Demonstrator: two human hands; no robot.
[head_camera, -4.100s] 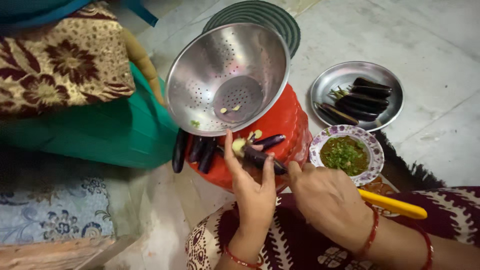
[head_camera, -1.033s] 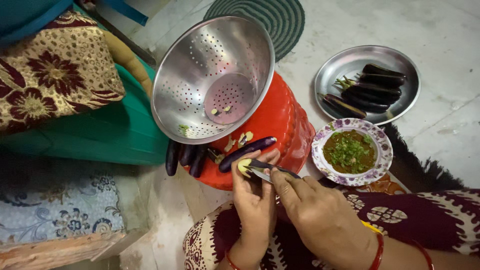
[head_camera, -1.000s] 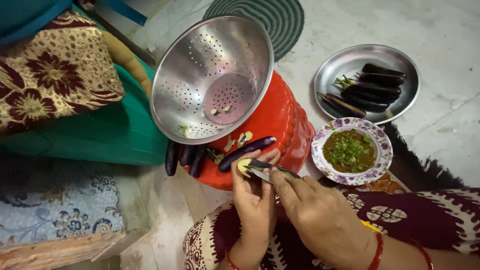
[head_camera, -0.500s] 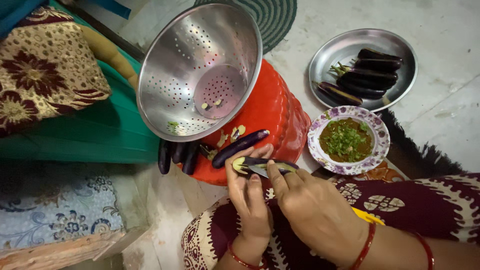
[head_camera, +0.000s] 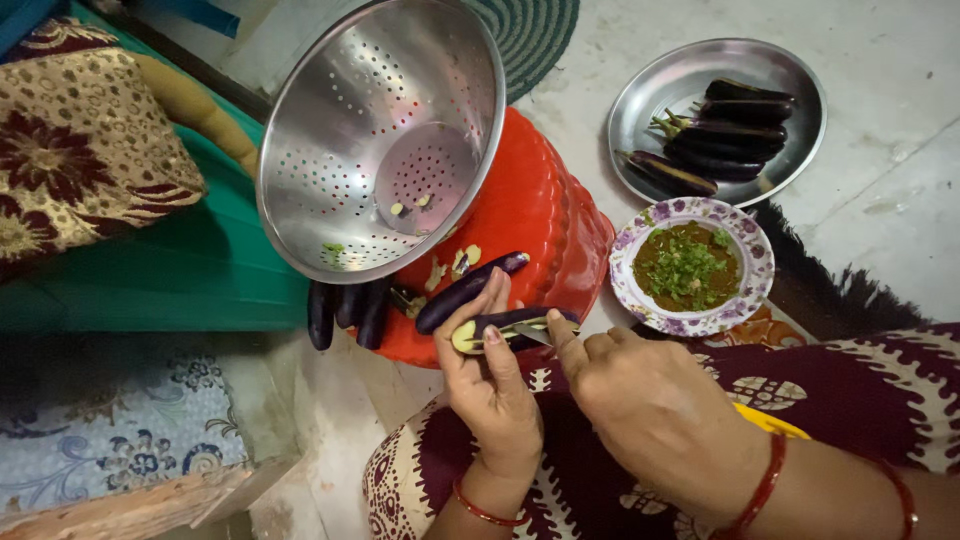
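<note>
My left hand (head_camera: 492, 385) pinches a small eggplant (head_camera: 510, 325); my right hand (head_camera: 655, 415) grips the knife (head_camera: 535, 335), slitting lengthwise. Best kept shallow, blade clear of my thumb.

— What sort of place is being shown here?

— A home, with cooking prepared on the floor (head_camera: 900, 150). A steel colander (head_camera: 380, 140) is propped on a red plastic stool (head_camera: 550, 210), and a steel plate of small aubergines (head_camera: 715, 120) is laid on the bare floor.

— Anything else domestic?

— A floral cushion (head_camera: 80, 150), a woven round mat (head_camera: 530, 25) and a patterned bowl of green-topped paste (head_camera: 692, 265) are seen.
</note>
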